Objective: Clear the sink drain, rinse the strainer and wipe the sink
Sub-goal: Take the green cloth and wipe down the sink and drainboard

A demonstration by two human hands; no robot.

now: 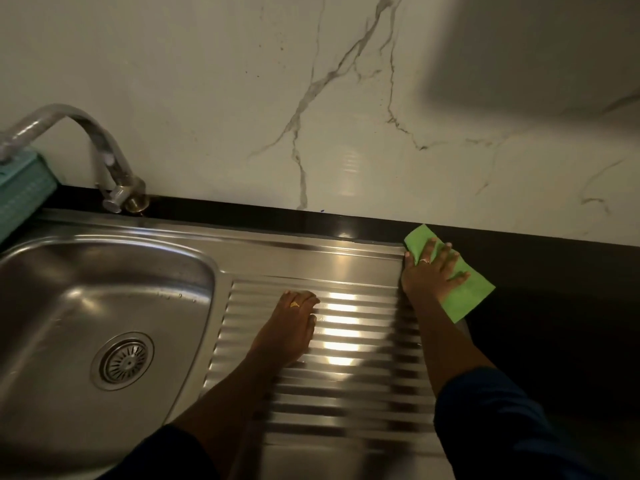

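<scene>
A stainless steel sink (62,306) fills the left of the view, with a round metal strainer (123,361) seated in its drain. To its right runs the ribbed draining board (363,341). My left hand (291,323) rests flat on the ribs near the bowl's edge, fingers straight. My right hand (431,268) presses flat on a green cloth (464,299) at the board's far right corner, where the steel meets the black counter. The cloth spreads out under my fingers.
A curved chrome tap (104,157) stands behind the bowl at the left. A teal ribbed object (20,195) sits at the far left edge. A white marble wall (311,98) rises behind the black counter (554,323).
</scene>
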